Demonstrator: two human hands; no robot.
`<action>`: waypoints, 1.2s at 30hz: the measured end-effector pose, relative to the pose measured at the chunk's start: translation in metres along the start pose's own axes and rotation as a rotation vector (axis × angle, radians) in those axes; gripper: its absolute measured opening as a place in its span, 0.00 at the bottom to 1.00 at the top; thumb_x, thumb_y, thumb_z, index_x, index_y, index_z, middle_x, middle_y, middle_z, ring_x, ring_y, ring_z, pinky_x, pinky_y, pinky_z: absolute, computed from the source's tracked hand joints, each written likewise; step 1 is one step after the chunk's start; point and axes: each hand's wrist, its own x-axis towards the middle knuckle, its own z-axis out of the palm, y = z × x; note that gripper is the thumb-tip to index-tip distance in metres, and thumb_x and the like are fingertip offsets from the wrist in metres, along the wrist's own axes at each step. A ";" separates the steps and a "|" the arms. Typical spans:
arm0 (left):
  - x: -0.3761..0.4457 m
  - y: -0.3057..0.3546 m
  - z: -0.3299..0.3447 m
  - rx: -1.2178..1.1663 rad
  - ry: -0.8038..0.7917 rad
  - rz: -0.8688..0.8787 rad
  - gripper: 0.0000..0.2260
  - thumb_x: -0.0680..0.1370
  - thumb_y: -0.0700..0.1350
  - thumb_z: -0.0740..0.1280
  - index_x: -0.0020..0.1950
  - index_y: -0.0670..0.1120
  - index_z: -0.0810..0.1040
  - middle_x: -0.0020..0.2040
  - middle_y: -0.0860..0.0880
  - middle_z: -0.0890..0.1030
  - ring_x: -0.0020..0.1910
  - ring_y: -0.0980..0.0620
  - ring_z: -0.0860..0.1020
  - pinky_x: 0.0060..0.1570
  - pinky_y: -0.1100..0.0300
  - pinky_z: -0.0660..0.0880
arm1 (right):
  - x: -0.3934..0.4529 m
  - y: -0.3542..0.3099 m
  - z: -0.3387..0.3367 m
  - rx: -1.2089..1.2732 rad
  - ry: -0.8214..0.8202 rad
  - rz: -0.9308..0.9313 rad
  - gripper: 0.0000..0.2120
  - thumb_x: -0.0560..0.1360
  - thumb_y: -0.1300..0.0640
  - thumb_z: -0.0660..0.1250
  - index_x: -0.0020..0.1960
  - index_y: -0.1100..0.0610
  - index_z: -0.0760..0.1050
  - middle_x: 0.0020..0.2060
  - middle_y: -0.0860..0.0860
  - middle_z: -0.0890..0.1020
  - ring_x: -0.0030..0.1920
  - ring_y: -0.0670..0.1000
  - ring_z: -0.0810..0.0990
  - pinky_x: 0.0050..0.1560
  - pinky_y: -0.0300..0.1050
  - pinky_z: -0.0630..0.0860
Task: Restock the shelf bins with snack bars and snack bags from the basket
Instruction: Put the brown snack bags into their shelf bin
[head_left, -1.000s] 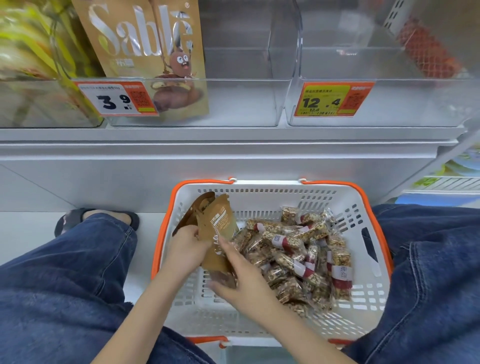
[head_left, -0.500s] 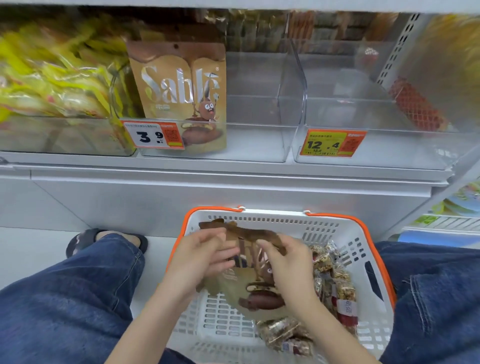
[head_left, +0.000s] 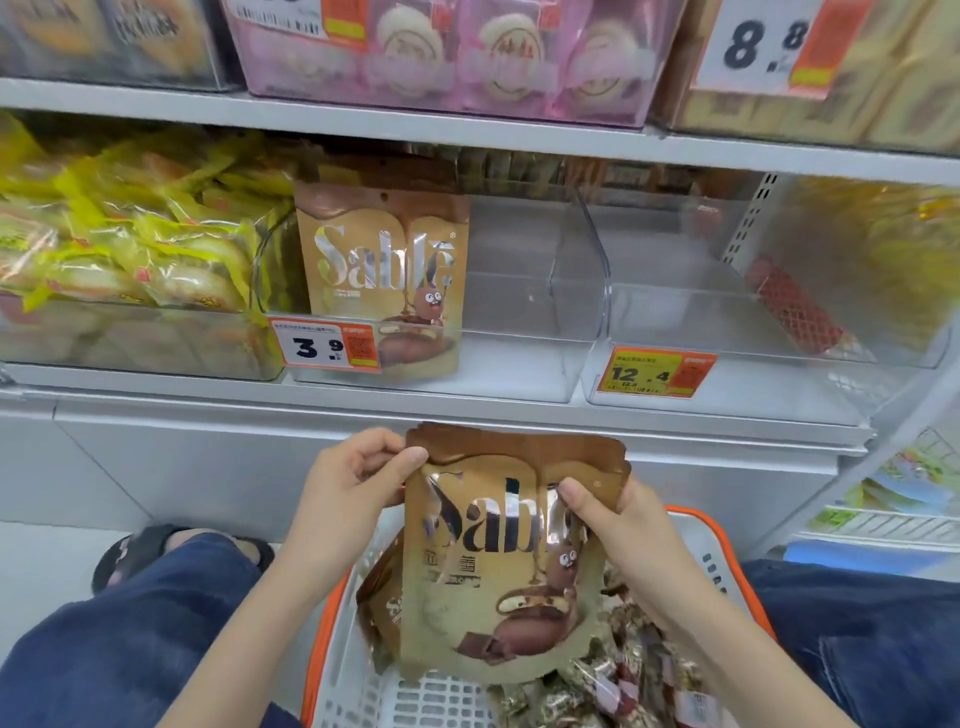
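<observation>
A gold-brown Sable snack bag (head_left: 498, 561) is held upright above the white basket (head_left: 363, 691) with orange rim. My left hand (head_left: 353, 483) pinches its top left corner and my right hand (head_left: 613, 525) grips its right edge. A second bag of the same kind (head_left: 376, 597) peeks out behind it on the left. Several wrapped snack bars (head_left: 597, 686) lie in the basket's right half. On the shelf, one Sable bag (head_left: 384, 280) stands at the left of a clear bin (head_left: 519, 364). The clear bin (head_left: 727, 389) to its right holds no snack bars.
A bin of yellow-wrapped snacks (head_left: 130, 260) sits at left. Price tags read 3.9 (head_left: 324, 345) and 12.4 (head_left: 654, 371). A red mesh packet (head_left: 792, 306) lies at the right. Pink packs (head_left: 457, 52) fill the shelf above. My knees flank the basket.
Both hands have lifted the Sable bag out of the basket and turned it upright, front facing me. The view has tilted up toward the shelves.
</observation>
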 end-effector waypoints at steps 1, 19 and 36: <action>0.002 0.006 0.000 -0.015 0.015 0.015 0.06 0.76 0.38 0.66 0.39 0.39 0.77 0.33 0.47 0.83 0.33 0.53 0.81 0.38 0.62 0.80 | 0.002 -0.003 0.000 0.003 0.011 0.016 0.07 0.77 0.52 0.65 0.48 0.50 0.82 0.42 0.44 0.85 0.46 0.46 0.83 0.48 0.42 0.77; 0.138 0.029 -0.021 1.091 -0.029 0.450 0.19 0.77 0.62 0.53 0.44 0.52 0.77 0.38 0.53 0.76 0.47 0.46 0.77 0.43 0.55 0.66 | 0.150 -0.160 -0.055 0.448 0.701 -0.055 0.03 0.76 0.63 0.66 0.47 0.57 0.73 0.46 0.54 0.77 0.43 0.52 0.77 0.45 0.45 0.74; 0.140 0.001 -0.017 1.099 0.116 0.530 0.28 0.75 0.64 0.42 0.44 0.52 0.78 0.35 0.56 0.71 0.40 0.51 0.69 0.43 0.57 0.57 | 0.265 -0.157 0.015 0.409 0.519 -0.193 0.14 0.78 0.58 0.64 0.61 0.64 0.75 0.54 0.56 0.81 0.49 0.52 0.77 0.52 0.46 0.73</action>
